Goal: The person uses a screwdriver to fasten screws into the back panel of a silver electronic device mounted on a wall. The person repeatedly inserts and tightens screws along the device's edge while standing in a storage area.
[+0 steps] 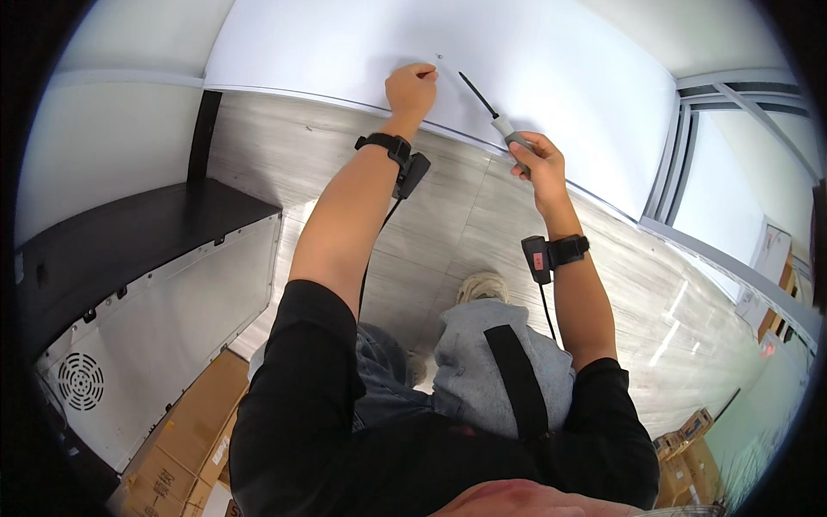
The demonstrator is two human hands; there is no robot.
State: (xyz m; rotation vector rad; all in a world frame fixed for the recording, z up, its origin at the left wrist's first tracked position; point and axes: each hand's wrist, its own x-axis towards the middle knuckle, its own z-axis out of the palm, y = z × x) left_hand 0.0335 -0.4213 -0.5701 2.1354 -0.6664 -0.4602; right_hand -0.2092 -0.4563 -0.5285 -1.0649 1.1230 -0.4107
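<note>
- A pale, wood-grained floor (pixel 448 202) runs beneath everything, from the left cabinet across to the right.
- A broad white surface (pixel 560 77) fills the far middle, its near edge crossing below both hands.
- A metal cabinet (pixel 172 314) stands at the left, with a black top and a round vent in its pale side.
- Cardboard boxes (pixel 194 414) sit near left, just beside the cabinet.
- The person's left hand (pixel 411 90) is over the near part of the white surface, fingers curled inward; whether something small is pinched in them, one cannot tell.
- The person's right hand (pixel 538 164) is farther right, fingers wrapped around a grey handle.
- That handle belongs to the screwdriver (pixel 502 127), whose black shaft slants far and left over the white surface.
- A small metallic piece (pixel 439 57), too small to identify, lies beyond the left hand, apart from the screwdriver's tip.
</note>
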